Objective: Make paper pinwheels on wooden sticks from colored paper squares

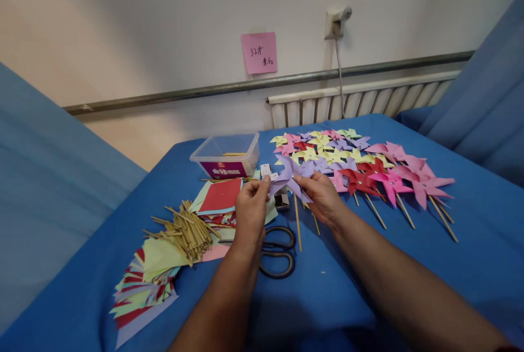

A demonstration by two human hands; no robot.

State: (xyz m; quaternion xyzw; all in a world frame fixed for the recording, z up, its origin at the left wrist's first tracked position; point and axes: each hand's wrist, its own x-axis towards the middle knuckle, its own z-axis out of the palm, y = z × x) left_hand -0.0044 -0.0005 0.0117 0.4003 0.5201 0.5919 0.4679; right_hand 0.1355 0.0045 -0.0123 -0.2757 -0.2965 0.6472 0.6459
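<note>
A purple paper pinwheel (289,177) on a thin wooden stick (297,224) is held up over the blue table (327,292). My left hand (250,211) pinches the pinwheel's left blade between thumb and fingers. My right hand (321,194) grips its right side, fingers curled round the paper near the centre. Black-handled scissors (278,254) lie on the cloth just below my left hand.
Several finished pinwheels (368,169) in pink, red, yellow and purple lie in rows at the right. A bundle of wooden sticks (186,229) rests on stacked coloured paper squares (143,286) at the left. A clear plastic box (226,154) stands behind. Radiator and wall at the back.
</note>
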